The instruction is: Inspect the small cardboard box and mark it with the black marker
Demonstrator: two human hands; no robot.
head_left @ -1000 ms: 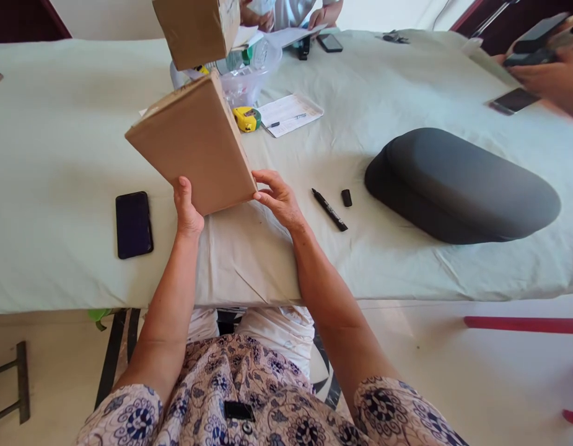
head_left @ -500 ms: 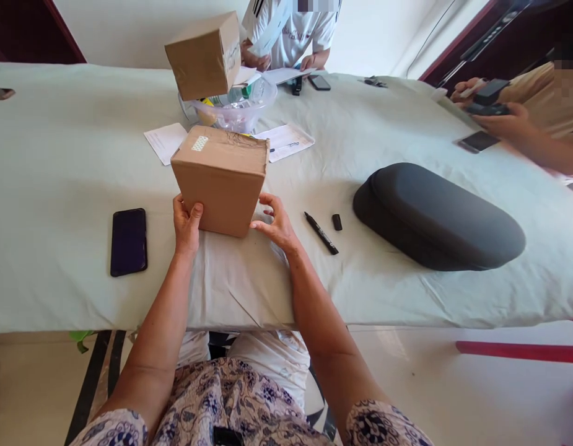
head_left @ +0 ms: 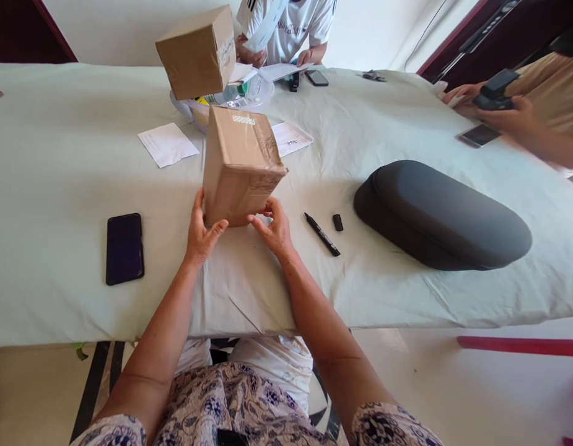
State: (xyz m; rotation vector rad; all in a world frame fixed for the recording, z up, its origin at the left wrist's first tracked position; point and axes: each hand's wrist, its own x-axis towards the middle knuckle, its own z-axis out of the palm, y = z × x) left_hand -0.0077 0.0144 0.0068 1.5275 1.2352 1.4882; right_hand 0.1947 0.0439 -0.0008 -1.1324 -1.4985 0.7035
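Note:
A brown cardboard box (head_left: 235, 192) stands in front of me on the cloth-covered table (head_left: 58, 179), one edge turned towards me. It has a white dotted label on top and dark scrawled marks near its right edge. My left hand (head_left: 202, 232) lies along its left side, thumb stretched across the lower front. At the lower right corner, my right hand (head_left: 273, 230) grips the box with fingers partly behind it and thumb in front. A black marker (head_left: 322, 234) lies uncapped to the right, its cap (head_left: 337, 222) beside it.
A dark phone (head_left: 124, 249) lies left; a large dark grey case (head_left: 441, 214) lies right. Behind are a paper sheet (head_left: 168, 144) and a plastic basin (head_left: 266, 93) with a second box (head_left: 196, 59) on it. Two people sit around the table, one holding a black device (head_left: 496, 93).
The box has turned so that another side and a corner edge face me, and it sits further right. My left hand has shifted right with its thumb spread; my right hand has moved slightly.

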